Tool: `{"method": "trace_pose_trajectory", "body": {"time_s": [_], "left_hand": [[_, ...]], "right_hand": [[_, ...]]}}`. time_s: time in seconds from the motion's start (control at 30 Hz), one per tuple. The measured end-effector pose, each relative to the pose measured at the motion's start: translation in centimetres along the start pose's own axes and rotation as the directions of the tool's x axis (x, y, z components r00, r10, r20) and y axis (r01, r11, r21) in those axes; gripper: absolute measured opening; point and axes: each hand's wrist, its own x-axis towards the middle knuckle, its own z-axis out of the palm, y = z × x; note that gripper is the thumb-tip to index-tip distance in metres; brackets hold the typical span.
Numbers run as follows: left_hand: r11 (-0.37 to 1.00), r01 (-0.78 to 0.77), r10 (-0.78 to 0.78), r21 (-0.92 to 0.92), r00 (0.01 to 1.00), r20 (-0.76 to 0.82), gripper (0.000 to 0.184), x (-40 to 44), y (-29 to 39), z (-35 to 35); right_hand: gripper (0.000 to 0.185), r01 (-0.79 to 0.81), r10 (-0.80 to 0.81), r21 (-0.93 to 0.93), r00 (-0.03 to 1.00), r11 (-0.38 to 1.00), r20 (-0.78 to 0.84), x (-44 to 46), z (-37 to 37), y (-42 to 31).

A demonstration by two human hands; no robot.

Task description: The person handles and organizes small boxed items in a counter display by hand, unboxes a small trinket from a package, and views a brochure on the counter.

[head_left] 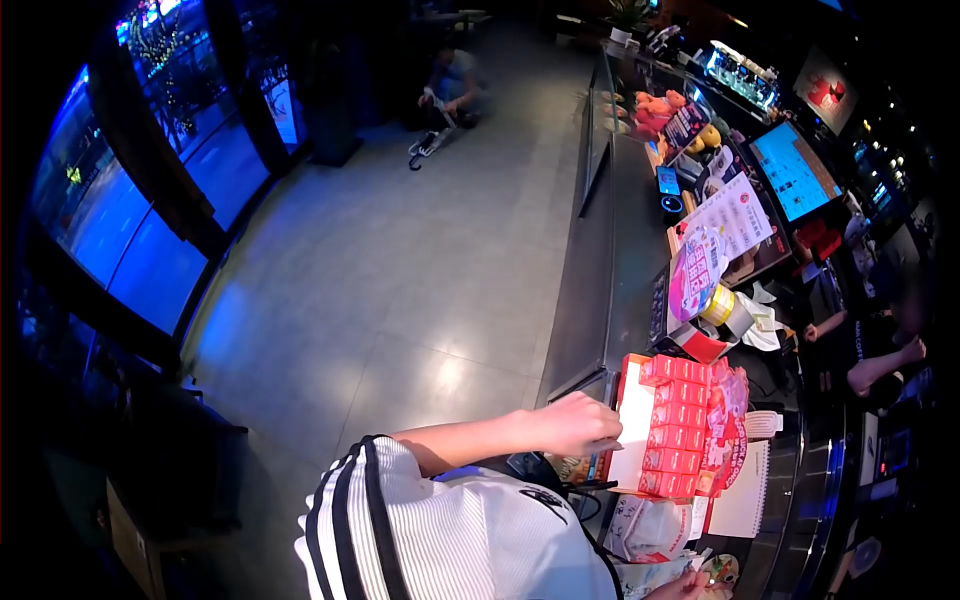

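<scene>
My left hand [582, 426] reaches in over the counter, its fingers curled closed at the near edge of a display box. Whatever the fingers hold, if anything, is hidden. The display box [632, 415] has a bare white strip on its left and rows of small red boxes [675, 425] on its right. Its red printed header card [728, 425] stands at the far side. At the bottom edge, my right hand [682, 588] is partly cut off, beside a pale printed packet [640, 577]. A clear-wrapped white and red packet [650, 528] lies between my hands.
A spiral notebook [742, 490] lies right of the display box. Farther along stand a round purple sign [697, 275], a menu sheet [735, 225], a screen [795, 172] and red plush toys [658, 112]. A co-worker's arm [885, 368] shows at right. Someone crouches on the floor [450, 95].
</scene>
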Motion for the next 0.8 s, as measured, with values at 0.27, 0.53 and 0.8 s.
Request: {"method": "trace_pose_trajectory", "body": {"time_s": [0.27,0.53,0.8], "left_hand": [[0.995,-0.072,0.071,0.064,0.997,0.014,0.017,0.0,-1.1,1.4],[0.999,-0.033,0.036,-0.024,0.99,0.139,0.02,0.5,-1.3,3.1],[0.998,-0.003,0.01,-0.056,0.993,0.118,0.014,0.8,-2.2,4.4]], "right_hand": [[0.035,-0.075,0.083,0.067,0.988,0.995,-0.128,-1.4,5.8,2.5],[0.036,-0.075,0.094,0.127,0.984,0.989,-0.152,-3.1,8.3,2.6],[0.036,0.121,-0.18,-0.207,0.938,0.971,-0.297,-3.6,12.0,7.8]]}}
